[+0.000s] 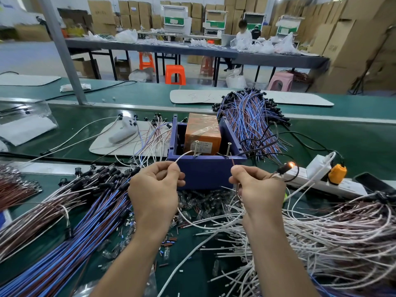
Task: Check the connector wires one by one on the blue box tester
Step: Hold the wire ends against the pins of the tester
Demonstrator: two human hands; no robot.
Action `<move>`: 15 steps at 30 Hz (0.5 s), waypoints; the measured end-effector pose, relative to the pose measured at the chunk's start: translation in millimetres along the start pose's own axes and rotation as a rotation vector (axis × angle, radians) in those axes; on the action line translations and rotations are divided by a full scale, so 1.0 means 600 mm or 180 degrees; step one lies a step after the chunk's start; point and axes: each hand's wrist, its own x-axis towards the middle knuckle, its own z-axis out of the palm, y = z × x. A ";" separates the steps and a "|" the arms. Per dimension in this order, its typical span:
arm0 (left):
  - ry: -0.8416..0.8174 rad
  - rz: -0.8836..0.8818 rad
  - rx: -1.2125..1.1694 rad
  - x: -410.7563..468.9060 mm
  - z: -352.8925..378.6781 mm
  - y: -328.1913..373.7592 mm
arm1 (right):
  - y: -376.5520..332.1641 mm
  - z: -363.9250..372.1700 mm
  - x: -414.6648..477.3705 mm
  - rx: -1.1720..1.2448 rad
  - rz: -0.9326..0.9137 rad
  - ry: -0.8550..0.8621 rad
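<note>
Left hand pinches white wire; right hand pinches brown wire.

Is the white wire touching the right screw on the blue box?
No, the white wire pinched by the left hand ends at the left screw on the blue box tester.
</note>
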 end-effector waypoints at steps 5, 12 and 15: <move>-0.0027 0.0024 -0.0005 -0.002 -0.001 0.001 | 0.008 -0.013 -0.004 0.0065 0.0056 0.0123; -0.0043 0.0022 0.0045 -0.003 -0.002 -0.001 | 0.010 -0.023 -0.007 0.0117 0.0094 0.0086; -0.0034 0.0015 0.0065 -0.003 -0.003 0.001 | 0.007 -0.020 -0.004 0.0107 0.0098 0.0108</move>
